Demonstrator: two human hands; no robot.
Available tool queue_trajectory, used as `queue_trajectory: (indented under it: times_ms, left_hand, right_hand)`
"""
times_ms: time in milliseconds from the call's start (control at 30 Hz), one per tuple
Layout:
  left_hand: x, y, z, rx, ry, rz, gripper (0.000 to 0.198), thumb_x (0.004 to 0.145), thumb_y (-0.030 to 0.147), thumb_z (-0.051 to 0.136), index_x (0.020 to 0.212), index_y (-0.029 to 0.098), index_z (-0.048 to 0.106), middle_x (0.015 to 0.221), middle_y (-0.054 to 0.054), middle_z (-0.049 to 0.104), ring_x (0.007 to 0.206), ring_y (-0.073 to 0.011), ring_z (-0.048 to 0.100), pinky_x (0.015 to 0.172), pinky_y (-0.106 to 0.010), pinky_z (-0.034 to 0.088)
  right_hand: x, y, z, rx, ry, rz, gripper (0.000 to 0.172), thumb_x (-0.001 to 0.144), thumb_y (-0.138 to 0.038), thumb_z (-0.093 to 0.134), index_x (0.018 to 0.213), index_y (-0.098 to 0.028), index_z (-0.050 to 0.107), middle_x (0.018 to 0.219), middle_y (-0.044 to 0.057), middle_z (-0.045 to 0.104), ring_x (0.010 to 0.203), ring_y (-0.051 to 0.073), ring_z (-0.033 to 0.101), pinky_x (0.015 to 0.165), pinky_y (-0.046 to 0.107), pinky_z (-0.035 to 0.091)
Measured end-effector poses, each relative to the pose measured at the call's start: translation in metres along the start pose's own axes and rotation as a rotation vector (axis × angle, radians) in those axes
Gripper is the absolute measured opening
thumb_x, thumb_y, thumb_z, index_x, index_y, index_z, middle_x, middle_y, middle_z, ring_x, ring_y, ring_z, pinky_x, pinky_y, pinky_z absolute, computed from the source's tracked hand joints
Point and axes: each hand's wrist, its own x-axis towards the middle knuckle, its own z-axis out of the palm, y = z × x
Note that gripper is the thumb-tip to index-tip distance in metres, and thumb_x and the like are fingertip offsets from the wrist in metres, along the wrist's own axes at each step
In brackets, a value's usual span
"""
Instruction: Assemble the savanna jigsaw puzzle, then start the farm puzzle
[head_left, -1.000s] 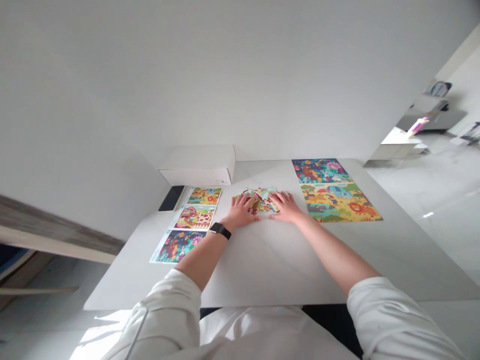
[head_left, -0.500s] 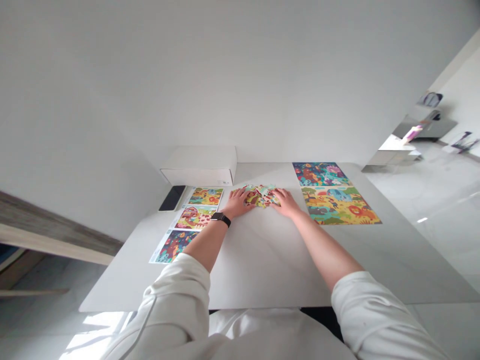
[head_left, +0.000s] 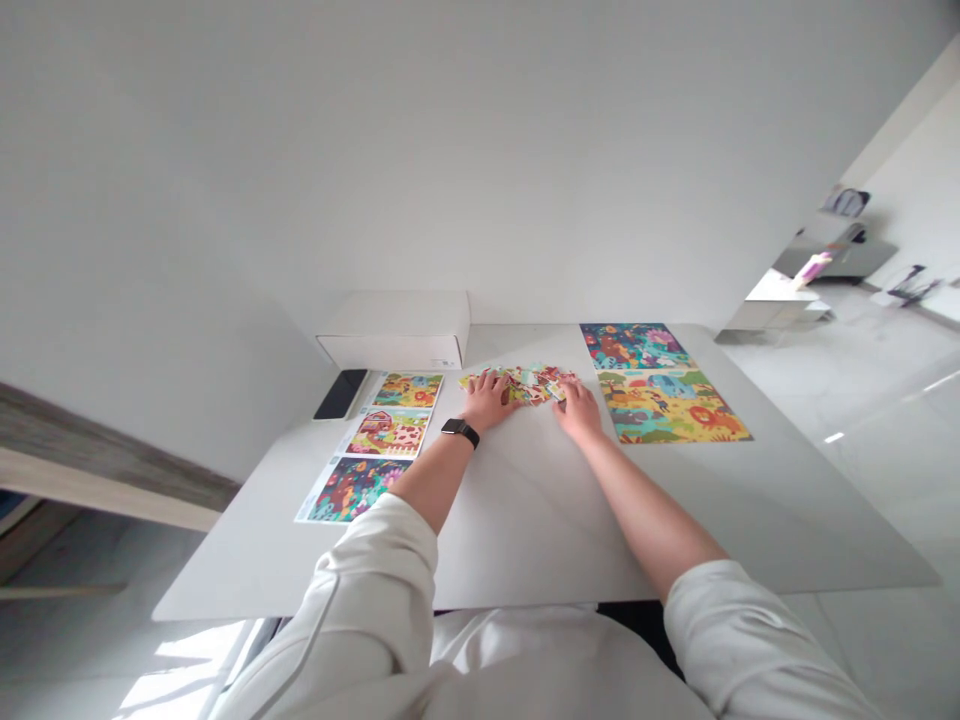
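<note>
A loose heap of colourful jigsaw puzzle pieces (head_left: 535,384) lies on the white table (head_left: 525,520), between my two hands. My left hand (head_left: 489,401) rests over the heap's left side, palm down with fingers spread, covering some pieces. On the heap's right edge, my right hand (head_left: 580,410) touches pieces with its fingers bent and a little apart. Neither hand visibly lifts a piece. A black watch (head_left: 460,431) is on my left wrist.
Left of the heap lies a sheet with three printed pictures (head_left: 385,432), with a black phone (head_left: 341,394) and a white box (head_left: 391,340) behind it. On the right are two picture panels, one dark blue (head_left: 636,346), one yellow (head_left: 671,407). A wall (head_left: 480,180) borders the table's back.
My hands have shifted over the heap, the left one slightly right. The pieces are spread wider sideways, and more of them show between my hands. The view has moved slightly.
</note>
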Motion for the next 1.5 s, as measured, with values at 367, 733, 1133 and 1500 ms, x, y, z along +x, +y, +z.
queue_trajectory:
  times_ms: [367,733,1133,1500]
  left_hand:
    - [-0.078,0.026,-0.024,-0.508,0.163,-0.083,0.031,0.097,0.038,0.064,0.121,0.023,0.077,0.132,-0.011,0.076,0.119,-0.0266,0.071,0.108,-0.041,0.055]
    - [-0.099,0.03,-0.017,-0.805,0.123,-0.257,0.028,0.094,0.043,0.056,0.079,0.021,0.066,0.068,0.0,0.063,0.069,-0.0174,0.06,0.068,-0.029,0.045]
    - [-0.09,0.026,-0.016,-0.85,0.056,-0.176,0.026,0.093,0.039,0.057,0.084,0.02,0.071,0.069,0.0,0.066,0.068,-0.0165,0.059,0.067,-0.029,0.044]
    - [-0.096,0.028,-0.017,-1.046,0.014,-0.154,0.03,0.092,0.049,0.065,0.088,0.02,0.067,0.072,0.0,0.066,0.053,-0.01,0.051,0.05,-0.023,0.039]
  right_hand:
    - [-0.032,0.001,-0.012,0.081,0.001,0.031,0.051,0.098,-0.029,0.053,0.147,-0.019,0.066,0.141,0.02,0.069,0.133,0.036,0.061,0.117,0.054,0.045]
    - [-0.007,-0.015,-0.014,-0.053,0.081,0.315,0.048,0.091,-0.049,0.072,0.125,-0.016,0.077,0.127,0.026,0.07,0.125,0.045,0.062,0.106,0.056,0.049]
    - [-0.005,-0.005,-0.017,-0.042,0.063,0.327,0.04,0.097,-0.044,0.07,0.125,-0.017,0.078,0.126,0.021,0.075,0.121,0.036,0.066,0.107,0.044,0.047]
    - [-0.017,-0.012,-0.048,0.297,0.184,0.243,0.039,0.09,-0.038,0.077,0.123,-0.018,0.077,0.118,0.016,0.081,0.112,0.032,0.074,0.102,0.043,0.056]
